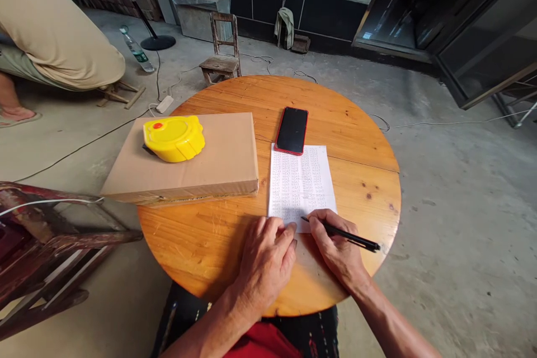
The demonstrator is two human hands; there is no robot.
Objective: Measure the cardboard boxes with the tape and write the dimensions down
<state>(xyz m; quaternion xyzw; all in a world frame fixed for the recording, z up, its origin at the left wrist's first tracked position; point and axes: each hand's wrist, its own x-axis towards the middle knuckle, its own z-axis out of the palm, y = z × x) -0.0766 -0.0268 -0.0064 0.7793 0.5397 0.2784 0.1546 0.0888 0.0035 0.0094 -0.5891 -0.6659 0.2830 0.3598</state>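
A white sheet of paper (300, 184) covered with rows of small writing lies on the round wooden table (361, 140). My right hand (335, 243) is closed around a black pen (354, 239), its tip at the lower right part of the sheet. Beside it, my left hand (268, 251) rests at the sheet's lower left corner, fingers bent and slightly apart, holding nothing. A phone with a red case (292, 130) lies over the sheet's top edge, its screen dark.
On the table's left is a cardboard box (222, 151) with a yellow plastic case (174, 137) on top. A small wooden chair (224, 47) stands beyond the table. Someone in light clothing sits at the upper left, near a plastic bottle (137, 50).
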